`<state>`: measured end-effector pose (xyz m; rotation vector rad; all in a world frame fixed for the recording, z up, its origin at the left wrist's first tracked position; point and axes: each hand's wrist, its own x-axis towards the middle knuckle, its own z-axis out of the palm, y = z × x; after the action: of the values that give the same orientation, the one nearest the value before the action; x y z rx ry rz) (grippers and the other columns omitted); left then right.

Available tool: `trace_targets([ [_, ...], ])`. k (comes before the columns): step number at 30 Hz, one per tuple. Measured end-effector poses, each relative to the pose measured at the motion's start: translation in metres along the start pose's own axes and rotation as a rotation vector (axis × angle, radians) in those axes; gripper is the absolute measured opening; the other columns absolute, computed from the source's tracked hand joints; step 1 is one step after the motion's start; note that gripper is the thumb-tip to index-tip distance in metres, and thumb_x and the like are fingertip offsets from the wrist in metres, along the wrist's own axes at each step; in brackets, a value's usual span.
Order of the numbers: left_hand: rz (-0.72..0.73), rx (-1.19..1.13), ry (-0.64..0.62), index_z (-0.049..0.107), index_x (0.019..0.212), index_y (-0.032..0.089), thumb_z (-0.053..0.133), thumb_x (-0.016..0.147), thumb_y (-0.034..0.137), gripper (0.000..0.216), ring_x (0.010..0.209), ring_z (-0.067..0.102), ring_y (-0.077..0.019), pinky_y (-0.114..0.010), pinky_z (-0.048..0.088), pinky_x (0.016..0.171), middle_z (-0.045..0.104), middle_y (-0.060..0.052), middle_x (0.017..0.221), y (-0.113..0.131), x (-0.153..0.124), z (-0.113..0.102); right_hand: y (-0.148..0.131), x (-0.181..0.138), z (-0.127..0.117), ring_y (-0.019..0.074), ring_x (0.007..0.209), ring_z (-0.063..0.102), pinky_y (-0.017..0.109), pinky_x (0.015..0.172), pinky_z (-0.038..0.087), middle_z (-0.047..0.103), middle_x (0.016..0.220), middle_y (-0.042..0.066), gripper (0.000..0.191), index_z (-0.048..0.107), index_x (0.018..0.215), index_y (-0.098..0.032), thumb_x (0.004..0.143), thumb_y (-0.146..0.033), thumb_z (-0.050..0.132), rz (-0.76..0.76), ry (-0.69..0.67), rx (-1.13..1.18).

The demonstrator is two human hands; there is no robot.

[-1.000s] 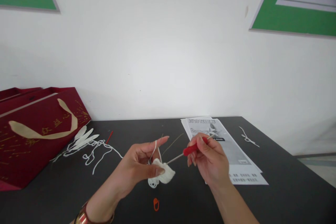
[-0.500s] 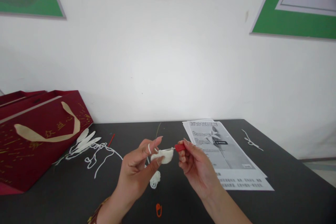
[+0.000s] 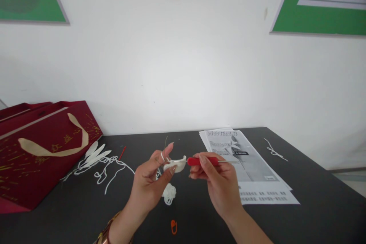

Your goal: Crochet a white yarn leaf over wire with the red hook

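My left hand (image 3: 150,183) pinches a small white crochet piece (image 3: 175,165) between thumb and fingers, with white yarn looped over the raised index finger. A tail of the same white yarn (image 3: 169,193) dangles below it. My right hand (image 3: 219,183) grips a crochet hook with a red handle (image 3: 200,161), held level, its metal tip at the white piece. Both hands hover above the black table (image 3: 314,206).
A printed instruction sheet (image 3: 251,171) lies to the right of my hands, with a scrap of white yarn (image 3: 274,151) beyond it. At left stand a dark red gift bag (image 3: 42,148), white petals with loose yarn (image 3: 98,158), and a thin red stick (image 3: 122,153). An orange stitch marker (image 3: 173,227) lies near the front.
My right hand moved left and turned the hook from slanted to level at the white piece. My left hand lifted the piece slightly, and the yarn tail now hangs lower.
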<state>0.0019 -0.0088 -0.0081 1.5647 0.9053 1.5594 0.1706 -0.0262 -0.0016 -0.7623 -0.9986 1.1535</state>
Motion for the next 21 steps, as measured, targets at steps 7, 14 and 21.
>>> trace_targets([
  [7,-0.396,-0.495,0.106,0.052,0.13,0.03,0.073,0.071,0.015,0.064,0.067,0.056,-0.0088,-0.021,0.045,0.072,0.06,0.003,0.072,0.01,0.001,0.009,0.001,-0.012,-0.003,0.0203,0.092,0.066,0.03,0.075,0.058,0.07,0.1,0.014,0.036,0.058,0.118,-0.012,0.083,-0.005,0.052,-0.992,-0.359,-0.827],
  [14,-0.43,-0.726,-0.023,0.054,0.129,0.024,0.072,0.07,0.015,0.062,0.068,0.056,-0.0106,-0.022,0.045,0.069,0.061,0.0,0.076,0.016,0.005,0.002,0.0,-0.011,-0.003,0.0195,0.092,0.065,0.029,0.072,0.059,0.068,0.102,0.012,0.037,0.06,0.118,-0.017,0.085,-0.003,0.049,-0.925,-0.374,-0.628],
  [21,-0.256,-0.467,-0.021,0.056,0.126,0.034,0.074,0.07,0.014,0.062,0.065,0.049,-0.0089,-0.02,0.042,0.06,0.056,0.002,0.075,0.014,0.004,-0.002,0.014,0.0,-0.001,0.0161,0.07,0.067,0.029,0.061,0.059,0.071,0.083,0.006,0.014,0.07,0.094,-0.02,0.087,-0.023,0.058,-0.161,-0.197,0.069],
])
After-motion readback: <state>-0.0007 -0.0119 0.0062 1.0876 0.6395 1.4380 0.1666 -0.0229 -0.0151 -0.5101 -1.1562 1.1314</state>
